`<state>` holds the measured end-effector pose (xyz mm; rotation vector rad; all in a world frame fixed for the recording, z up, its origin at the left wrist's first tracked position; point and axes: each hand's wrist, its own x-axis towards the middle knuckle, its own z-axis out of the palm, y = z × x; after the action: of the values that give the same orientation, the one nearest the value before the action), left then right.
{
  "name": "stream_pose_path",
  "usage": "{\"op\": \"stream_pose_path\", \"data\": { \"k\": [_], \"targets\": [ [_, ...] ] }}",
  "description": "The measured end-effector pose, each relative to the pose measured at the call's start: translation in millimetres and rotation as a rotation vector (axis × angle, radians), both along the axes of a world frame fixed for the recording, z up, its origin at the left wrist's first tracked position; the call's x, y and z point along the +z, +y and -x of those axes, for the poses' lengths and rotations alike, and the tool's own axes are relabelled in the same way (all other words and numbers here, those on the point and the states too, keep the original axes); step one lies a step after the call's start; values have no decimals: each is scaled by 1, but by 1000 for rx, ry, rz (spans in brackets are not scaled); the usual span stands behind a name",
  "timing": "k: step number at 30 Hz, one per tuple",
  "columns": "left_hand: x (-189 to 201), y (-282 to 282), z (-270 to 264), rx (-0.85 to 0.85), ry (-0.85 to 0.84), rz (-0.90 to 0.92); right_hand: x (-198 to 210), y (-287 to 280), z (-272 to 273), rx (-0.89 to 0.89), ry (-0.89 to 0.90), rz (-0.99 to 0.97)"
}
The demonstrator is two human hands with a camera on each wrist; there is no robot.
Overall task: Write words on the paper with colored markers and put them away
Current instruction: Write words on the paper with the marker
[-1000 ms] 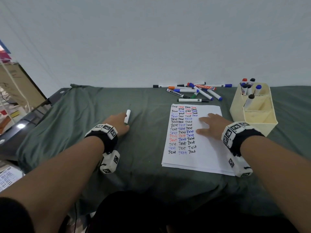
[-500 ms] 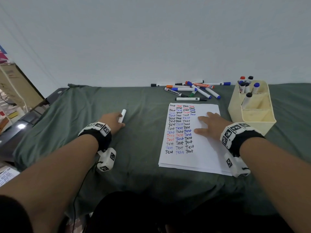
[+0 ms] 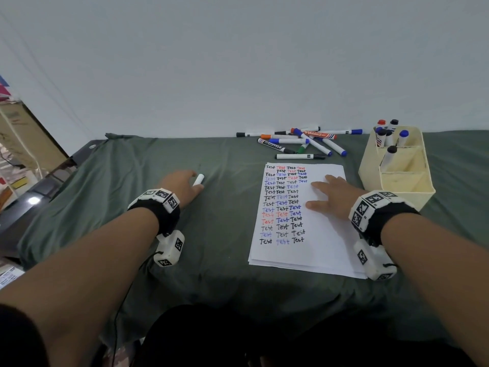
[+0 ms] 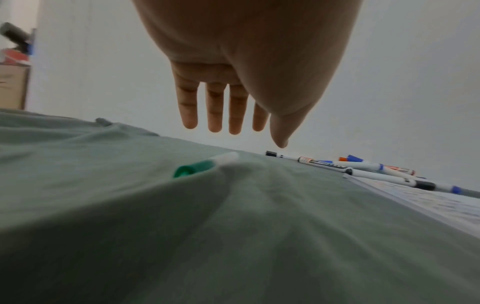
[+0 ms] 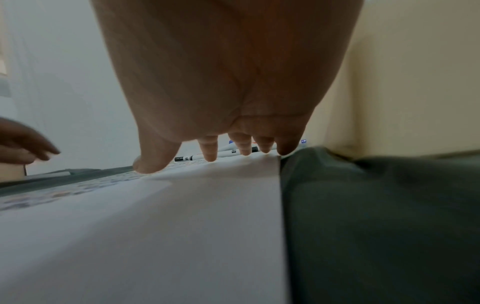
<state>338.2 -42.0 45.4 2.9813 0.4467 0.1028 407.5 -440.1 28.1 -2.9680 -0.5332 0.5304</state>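
Observation:
A green-capped white marker (image 4: 205,164) lies on the green cloth; only its white end (image 3: 198,179) shows past my left hand in the head view. My left hand (image 3: 184,184) hovers just over it with straight fingers (image 4: 214,111), holding nothing. My right hand (image 3: 334,197) lies flat on the white paper (image 3: 317,250), its fingertips (image 5: 210,152) pressing the sheet. Rows of "Test" in black, red and blue fill the paper's left part. Several loose markers (image 3: 299,143) are piled at the back by the wall.
A cream desk organizer (image 3: 404,189) stands right of the paper, close to my right wrist, with several markers upright in its back compartments. The green cloth (image 3: 227,234) covers the whole table. Clutter and a cardboard box (image 3: 23,139) sit beyond the table's left edge.
The head view shifts slightly. Both hands stay about where they were, the left by the marker and the right on the paper.

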Motion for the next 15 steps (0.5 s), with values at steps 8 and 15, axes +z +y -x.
{"op": "stream_pose_path", "data": {
  "k": [8,15],
  "targets": [
    [21,-83,-64,-342,6,-167,3,-4,-3,19,24,20],
    [17,-150,-115,-484,54,-167,-7,-2,-2,23,-2,10]
  ]
}}
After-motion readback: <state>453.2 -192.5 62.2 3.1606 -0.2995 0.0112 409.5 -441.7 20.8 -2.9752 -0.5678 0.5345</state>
